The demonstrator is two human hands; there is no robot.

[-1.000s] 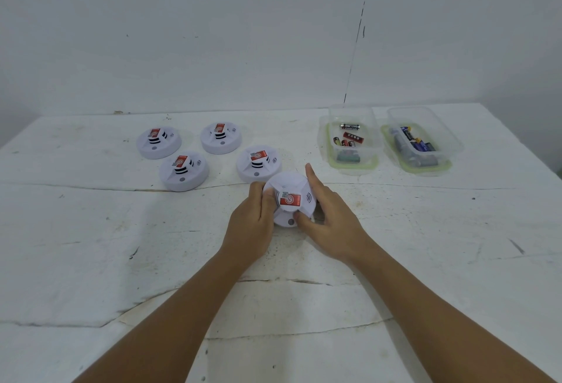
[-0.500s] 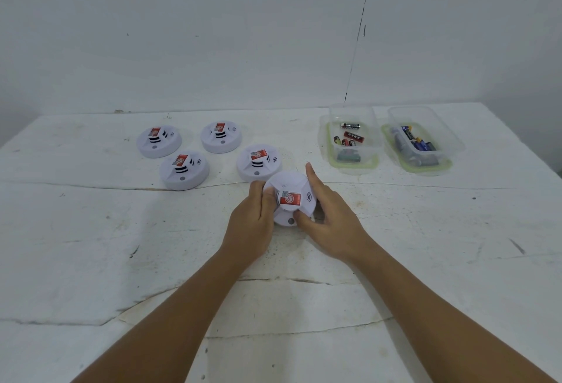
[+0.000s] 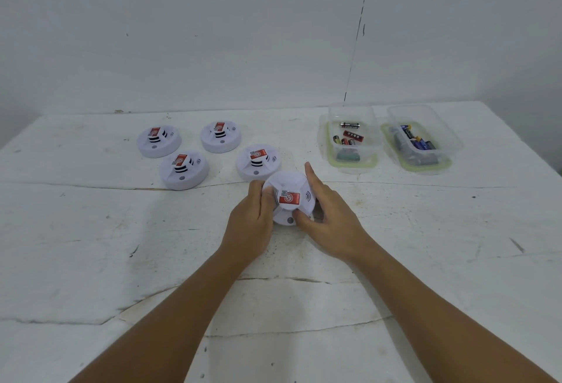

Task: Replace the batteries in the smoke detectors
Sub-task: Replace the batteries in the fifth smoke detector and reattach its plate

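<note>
A round white smoke detector (image 3: pixel 289 197) with a red label is held between both hands at the table's middle, tilted toward me. My left hand (image 3: pixel 254 221) grips its left side, thumb on the top. My right hand (image 3: pixel 327 215) grips its right side, index finger stretched along the rim and thumb at the lower edge. Several more white detectors lie face up behind: one (image 3: pixel 258 162) just beyond the held one, others at the left (image 3: pixel 184 169), (image 3: pixel 158 140), (image 3: pixel 221 136).
Two clear plastic tubs stand at the back right: the nearer tub (image 3: pixel 369 136) holds several red and black batteries, the farther tub (image 3: pixel 442 136) holds blue and black ones. The white table (image 3: pixel 91 245) has cracks; a white wall rises behind it.
The held detector has turned slightly in my hands, its red label rotating a little. Both hands stay in nearly the same place.
</note>
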